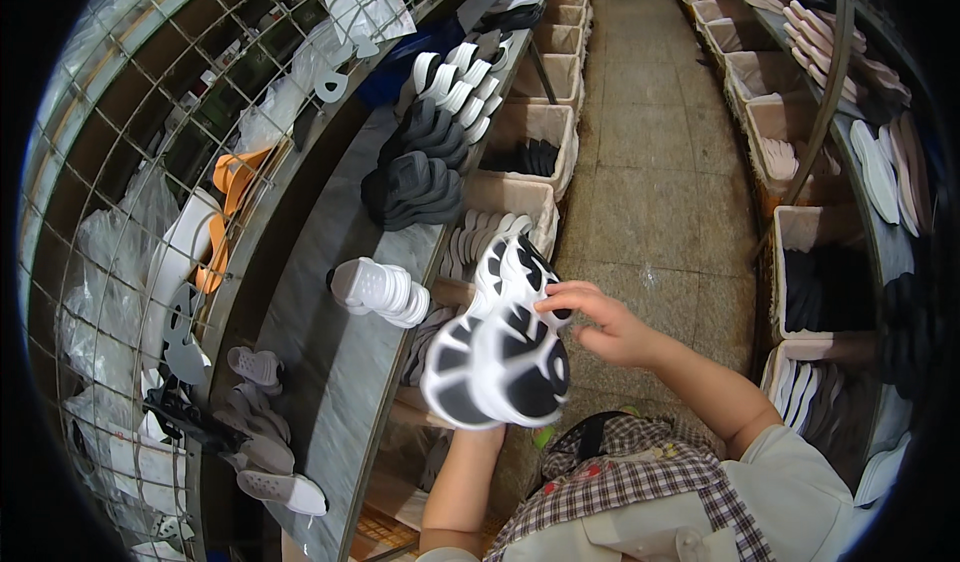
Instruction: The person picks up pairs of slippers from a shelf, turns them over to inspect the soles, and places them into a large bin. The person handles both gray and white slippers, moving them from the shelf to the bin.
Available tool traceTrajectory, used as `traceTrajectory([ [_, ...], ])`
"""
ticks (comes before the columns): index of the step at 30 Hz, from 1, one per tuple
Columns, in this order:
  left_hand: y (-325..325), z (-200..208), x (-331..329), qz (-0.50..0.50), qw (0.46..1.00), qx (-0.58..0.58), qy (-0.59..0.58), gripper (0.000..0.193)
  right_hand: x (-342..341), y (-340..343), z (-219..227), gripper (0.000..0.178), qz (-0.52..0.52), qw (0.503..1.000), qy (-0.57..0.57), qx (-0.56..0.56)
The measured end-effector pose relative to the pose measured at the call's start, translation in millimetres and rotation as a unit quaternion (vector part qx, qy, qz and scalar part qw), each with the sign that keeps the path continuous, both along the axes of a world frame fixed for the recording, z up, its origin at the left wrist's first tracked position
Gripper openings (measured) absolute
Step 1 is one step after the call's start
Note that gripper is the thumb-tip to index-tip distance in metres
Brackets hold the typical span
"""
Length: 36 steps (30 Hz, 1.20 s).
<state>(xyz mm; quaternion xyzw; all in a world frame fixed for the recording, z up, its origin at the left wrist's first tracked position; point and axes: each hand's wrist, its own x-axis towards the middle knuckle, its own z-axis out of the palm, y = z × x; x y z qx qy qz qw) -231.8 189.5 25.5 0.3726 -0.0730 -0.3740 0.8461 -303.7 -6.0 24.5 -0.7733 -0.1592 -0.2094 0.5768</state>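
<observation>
In the head view, looking down, a person in a plaid apron (640, 472) has large black-and-white shoe soles (487, 367) in front of the body, above the edge of a grey shelf (330, 402) on the left. The right hand (610, 327) comes in from the right with fingers extended and loosely parted, fingertips touching the soles' right side without closing around them. The left forearm (463, 487) rises from the lower edge and ends beneath the soles; they hide the left hand, so its grasp cannot be told. Beside the soles, on the shelf, lies a white stack of soles (385, 294); farther along are a dark stack (412, 190) and a white-and-black stack (465, 87). Pale perforated pieces (265, 432) lie nearer. Right of the shelf, an aisle floor (660, 202) runs between rows of lined bins (810, 230).
</observation>
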Motion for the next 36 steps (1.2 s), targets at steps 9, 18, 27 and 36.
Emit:
traceTrajectory([
  [9,1.9,-30.7,-1.8,0.055,0.994,-0.001,0.098,0.039,-22.2,39.3,-12.8,0.062,0.065,0.969,0.184,0.154],
  [18,7.8,-40.7,-10.6,0.009,0.949,-0.307,0.07,0.063,-31.1,23.6,-17.2,0.084,0.219,0.659,0.178,0.698],
  [27,12.8,-35.6,-10.9,0.001,0.974,-0.225,0.004,0.06,-39.0,22.0,-23.0,0.085,0.188,0.624,0.171,0.739],
  [36,8.9,-29.4,3.6,-0.175,0.965,-0.071,0.182,0.045,-37.1,39.9,-33.1,0.09,0.162,0.946,0.161,0.228],
])
